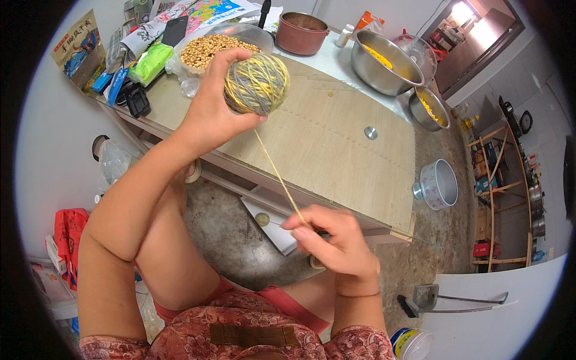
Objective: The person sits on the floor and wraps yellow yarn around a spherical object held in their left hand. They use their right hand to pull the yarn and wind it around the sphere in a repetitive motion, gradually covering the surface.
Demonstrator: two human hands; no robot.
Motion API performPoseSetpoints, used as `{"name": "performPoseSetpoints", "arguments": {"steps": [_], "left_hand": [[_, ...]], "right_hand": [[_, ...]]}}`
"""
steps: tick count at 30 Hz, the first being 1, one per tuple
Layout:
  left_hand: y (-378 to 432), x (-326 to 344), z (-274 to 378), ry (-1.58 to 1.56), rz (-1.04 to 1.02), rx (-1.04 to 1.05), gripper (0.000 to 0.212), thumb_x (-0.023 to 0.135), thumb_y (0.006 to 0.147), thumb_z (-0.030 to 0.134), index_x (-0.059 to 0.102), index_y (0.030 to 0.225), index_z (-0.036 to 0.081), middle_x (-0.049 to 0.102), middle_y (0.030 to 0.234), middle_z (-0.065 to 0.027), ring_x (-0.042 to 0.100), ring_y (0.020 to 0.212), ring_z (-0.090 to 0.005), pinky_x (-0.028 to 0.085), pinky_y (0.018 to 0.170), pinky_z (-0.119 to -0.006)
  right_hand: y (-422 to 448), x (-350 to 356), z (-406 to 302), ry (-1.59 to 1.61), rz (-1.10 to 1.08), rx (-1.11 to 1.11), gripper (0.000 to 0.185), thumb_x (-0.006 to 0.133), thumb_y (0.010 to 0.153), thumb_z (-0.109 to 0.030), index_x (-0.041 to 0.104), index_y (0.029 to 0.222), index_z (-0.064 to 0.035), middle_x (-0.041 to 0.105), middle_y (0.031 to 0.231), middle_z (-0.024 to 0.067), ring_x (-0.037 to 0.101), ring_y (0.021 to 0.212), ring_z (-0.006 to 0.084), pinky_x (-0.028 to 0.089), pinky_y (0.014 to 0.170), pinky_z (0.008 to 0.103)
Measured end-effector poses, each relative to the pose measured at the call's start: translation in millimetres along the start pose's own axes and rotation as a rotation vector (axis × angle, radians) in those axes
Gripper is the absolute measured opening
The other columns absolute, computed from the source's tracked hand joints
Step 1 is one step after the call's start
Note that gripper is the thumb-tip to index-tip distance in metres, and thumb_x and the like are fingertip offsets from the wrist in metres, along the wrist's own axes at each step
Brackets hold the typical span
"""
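My left hand (216,105) holds a ball of yellow and grey yarn (257,84) above the wooden table (333,148), near its back left. A strand of yellow yarn (276,174) runs taut from the underside of the ball down to my right hand (335,238), which pinches it between thumb and fingertips in front of the table's edge. Beneath the right fingertips, lower down, a small round pale thing (262,219) shows against a white board (274,234); what it is I cannot tell.
Behind the ball stands a plastic bowl of soybeans (268,42). A phone (175,30) and a green packet (152,63) lie left of it. Further back are a reddish pot (302,40) and a steel bowl (382,76). A round metal lid (371,132) rests on the table.
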State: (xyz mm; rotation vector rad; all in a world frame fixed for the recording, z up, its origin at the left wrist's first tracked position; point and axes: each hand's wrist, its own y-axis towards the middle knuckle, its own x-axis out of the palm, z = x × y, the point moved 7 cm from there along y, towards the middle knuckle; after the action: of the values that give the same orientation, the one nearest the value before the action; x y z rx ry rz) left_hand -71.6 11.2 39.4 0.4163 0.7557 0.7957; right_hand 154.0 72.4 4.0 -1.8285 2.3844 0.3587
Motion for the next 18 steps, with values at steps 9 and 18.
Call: {"name": "performPoseSetpoints", "arguments": {"steps": [9,18], "left_hand": [[-31,47,31,-0.176,-0.774,0.012,0.083,0.078,0.056,0.01,0.038,0.129,0.01,0.045,0.124,-0.0105,0.046,0.118,-0.0228,0.036,0.101,-0.034],[-70,73,70,-0.738,-1.26,0.003,0.097,0.088,0.055,0.008,0.027,0.131,0.009,0.04,0.136,-0.0161,0.041,0.128,-0.0272,0.036,0.104,-0.039]], "right_hand": [[-37,-66,-19,0.245,0.563,-0.272,0.019,0.065,0.081,-0.015,0.063,0.075,0.0029,0.059,0.067,0.0066,0.046,0.049,0.0075,0.033,0.045,0.0203],[-8,-87,17,0.449,0.493,-0.181,0.02,0.055,0.094,-0.017,0.059,0.087,0.0014,0.043,0.058,-0.0036,0.033,0.048,0.0036,0.027,0.043,0.0203]]}}
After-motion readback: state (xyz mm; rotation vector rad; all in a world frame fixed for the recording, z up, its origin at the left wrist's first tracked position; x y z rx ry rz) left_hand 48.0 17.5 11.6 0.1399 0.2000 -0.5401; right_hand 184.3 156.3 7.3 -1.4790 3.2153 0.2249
